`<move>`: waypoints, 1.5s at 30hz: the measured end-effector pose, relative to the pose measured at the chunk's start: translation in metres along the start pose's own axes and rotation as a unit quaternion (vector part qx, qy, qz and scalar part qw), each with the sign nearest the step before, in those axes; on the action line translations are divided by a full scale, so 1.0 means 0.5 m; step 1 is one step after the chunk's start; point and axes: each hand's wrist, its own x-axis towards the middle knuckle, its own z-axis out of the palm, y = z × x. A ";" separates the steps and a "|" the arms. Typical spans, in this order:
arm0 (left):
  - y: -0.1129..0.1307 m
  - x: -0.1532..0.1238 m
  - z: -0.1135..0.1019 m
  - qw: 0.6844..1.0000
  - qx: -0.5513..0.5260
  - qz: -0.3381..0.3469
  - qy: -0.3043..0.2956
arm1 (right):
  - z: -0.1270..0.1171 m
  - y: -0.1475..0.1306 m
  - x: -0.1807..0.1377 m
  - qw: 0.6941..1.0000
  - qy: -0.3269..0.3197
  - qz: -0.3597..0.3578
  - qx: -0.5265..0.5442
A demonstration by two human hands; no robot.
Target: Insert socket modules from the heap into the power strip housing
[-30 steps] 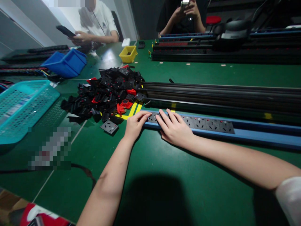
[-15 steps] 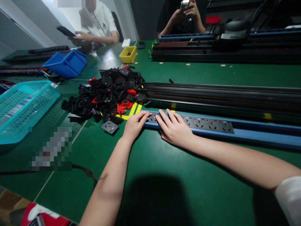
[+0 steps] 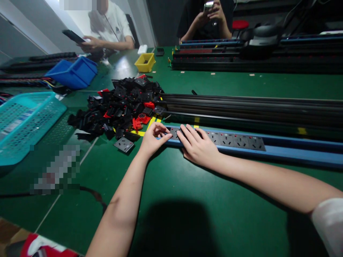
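Note:
A blue channel rail [image 3: 300, 153] lies across the table with a row of black socket modules [image 3: 242, 141] set in it. At the rail's left end is my left hand [image 3: 154, 141], its thumb and bent fingers closed around that end beside the first socket. My right hand [image 3: 199, 144] rests flat over the sockets just to the right, fingers stretched out and covering some of them. A loose black socket module [image 3: 124, 145] sits on the table left of my left hand. Behind it spreads a heap of black and red modules [image 3: 128, 100].
Long black rails [image 3: 241, 107] lie behind the blue one. A turquoise basket [image 3: 57, 107], a tilted blue bin [image 3: 72, 73] and a small yellow bin [image 3: 145, 63] stand left and back. Two people holding phones sit across the table, near more rails [image 3: 209, 66].
My left hand's fingers have shifted from a flat pinch at the first socket to a more bent hold at the rail's end. My right hand stays on the sockets.

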 end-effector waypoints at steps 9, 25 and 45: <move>-0.013 0.009 -0.008 0.989 -0.093 -0.065 -0.090 | 0.002 0.002 -0.003 0.999 0.025 -0.041 0.006; -0.016 0.022 -0.023 0.980 -0.161 -0.044 0.107 | 0.002 0.003 -0.002 0.998 0.029 -0.051 0.007; -0.037 0.048 -0.036 0.967 -0.188 -0.075 0.151 | 0.010 -0.001 -0.005 0.998 0.055 -0.035 -0.006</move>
